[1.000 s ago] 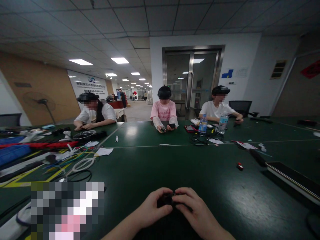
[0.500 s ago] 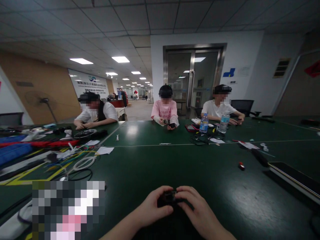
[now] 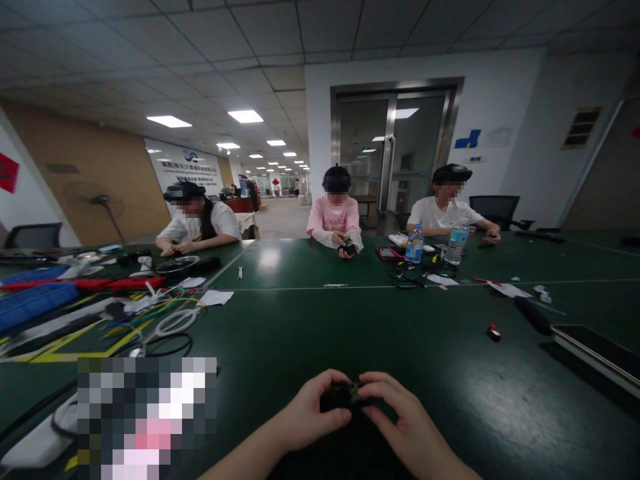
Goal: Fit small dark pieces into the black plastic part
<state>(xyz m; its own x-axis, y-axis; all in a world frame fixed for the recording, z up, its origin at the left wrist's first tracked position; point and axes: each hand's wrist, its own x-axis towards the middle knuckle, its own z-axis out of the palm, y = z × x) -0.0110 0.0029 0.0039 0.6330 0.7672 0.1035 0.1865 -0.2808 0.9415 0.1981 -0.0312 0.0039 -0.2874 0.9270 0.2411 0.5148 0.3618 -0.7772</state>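
Note:
Between my two hands, low in the middle of the head view, is a small black object (image 3: 343, 396); its kind is too dark to make out. My left hand (image 3: 315, 412) wraps round its left side, with the thumb below and the fingers behind. At its right end, my right hand (image 3: 395, 410) pinches it between thumb and fingertips. Something thin and lighter shows by the right fingertips. The object is held just over the dark green table (image 3: 280, 333), and its underside is hidden.
Coiled cables (image 3: 175, 323), a blue tray (image 3: 37, 307) and a power strip (image 3: 43, 437) lie left. To the right are a small red item (image 3: 493, 332) and a large dark flat device (image 3: 600, 353). Two water bottles (image 3: 415, 245) stand farther back. Three people sit across the table.
The whole view has shifted slightly, so things appear a little farther right. My hands keep hold of the black object, which now looks tilted a bit differently.

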